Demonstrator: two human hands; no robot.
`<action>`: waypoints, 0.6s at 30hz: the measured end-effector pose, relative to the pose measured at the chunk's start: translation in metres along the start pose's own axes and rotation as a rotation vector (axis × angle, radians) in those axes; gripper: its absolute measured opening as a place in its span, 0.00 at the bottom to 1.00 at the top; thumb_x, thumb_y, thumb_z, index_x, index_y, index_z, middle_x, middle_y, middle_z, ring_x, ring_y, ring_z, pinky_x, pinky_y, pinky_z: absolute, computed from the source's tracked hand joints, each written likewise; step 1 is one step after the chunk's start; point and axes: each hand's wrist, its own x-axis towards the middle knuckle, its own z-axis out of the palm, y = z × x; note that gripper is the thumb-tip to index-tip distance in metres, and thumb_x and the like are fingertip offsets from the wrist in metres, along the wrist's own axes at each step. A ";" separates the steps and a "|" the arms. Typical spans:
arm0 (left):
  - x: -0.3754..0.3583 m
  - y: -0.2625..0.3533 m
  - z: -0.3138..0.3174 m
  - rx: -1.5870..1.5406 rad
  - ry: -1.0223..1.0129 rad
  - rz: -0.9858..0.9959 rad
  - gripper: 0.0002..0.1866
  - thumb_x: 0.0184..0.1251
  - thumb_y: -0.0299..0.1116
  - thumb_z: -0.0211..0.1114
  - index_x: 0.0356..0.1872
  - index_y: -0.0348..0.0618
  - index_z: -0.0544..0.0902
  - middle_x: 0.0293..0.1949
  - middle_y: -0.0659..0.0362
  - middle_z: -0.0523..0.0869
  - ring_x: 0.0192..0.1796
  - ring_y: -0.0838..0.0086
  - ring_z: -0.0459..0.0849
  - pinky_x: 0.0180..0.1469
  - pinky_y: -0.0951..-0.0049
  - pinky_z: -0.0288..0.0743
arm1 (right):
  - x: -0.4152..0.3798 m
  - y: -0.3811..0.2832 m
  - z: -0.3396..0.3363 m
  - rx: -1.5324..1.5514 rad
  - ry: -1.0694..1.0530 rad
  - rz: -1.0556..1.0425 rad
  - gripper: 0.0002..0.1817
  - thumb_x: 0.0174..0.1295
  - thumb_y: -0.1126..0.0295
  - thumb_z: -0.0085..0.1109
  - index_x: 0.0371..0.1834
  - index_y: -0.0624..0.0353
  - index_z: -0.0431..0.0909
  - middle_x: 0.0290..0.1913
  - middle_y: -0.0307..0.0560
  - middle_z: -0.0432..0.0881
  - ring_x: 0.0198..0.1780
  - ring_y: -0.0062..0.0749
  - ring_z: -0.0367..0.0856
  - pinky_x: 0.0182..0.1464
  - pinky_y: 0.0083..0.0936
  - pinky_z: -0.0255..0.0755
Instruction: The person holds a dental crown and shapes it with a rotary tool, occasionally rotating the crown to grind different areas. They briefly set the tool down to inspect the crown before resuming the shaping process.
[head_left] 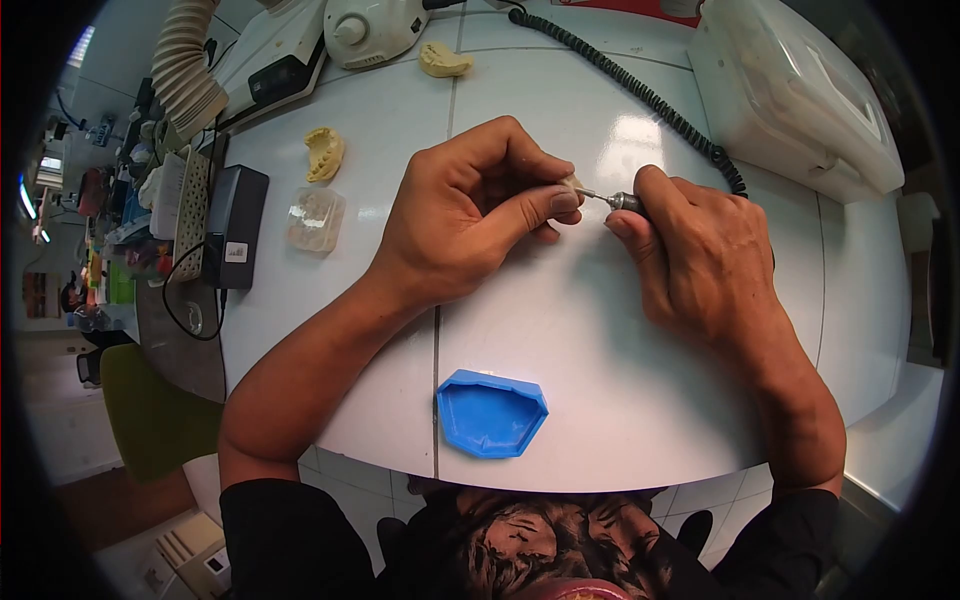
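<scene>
Between its thumb and fingers, my left hand point(460, 205) pinches a small pale piece point(573, 184), mostly hidden by the fingertips. My right hand point(700, 240) is wrapped round a metal rotary handpiece point(626, 202). The thin bur point(597, 194) at its tip points left and meets or nearly meets the pale piece; contact is too small to make out. Both hands are above the white table point(600, 400). Nearer my body lies a blue angular mould point(497, 380) with a hollow inside. Left of my left hand are a yellowish plaster dental cast point(323, 155) and a clear plastic box point(316, 220).
Another plaster cast point(445, 60) lies near the white control unit point(375, 30) at the back. A coiled black cord point(620, 80) runs toward a white plastic case point(795, 90). At left are a ribbed hose point(185, 70), a black power adapter point(240, 215) and a green chair point(150, 410).
</scene>
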 end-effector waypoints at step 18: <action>0.002 -0.010 -0.002 -0.068 0.055 -0.076 0.12 0.82 0.26 0.71 0.60 0.37 0.83 0.50 0.55 0.93 0.55 0.70 0.95 0.52 0.71 0.90 | 0.017 -0.004 -0.025 0.150 -0.184 0.215 0.24 0.85 0.52 0.52 0.38 0.63 0.82 0.26 0.65 0.86 0.30 0.69 0.86 0.38 0.61 0.79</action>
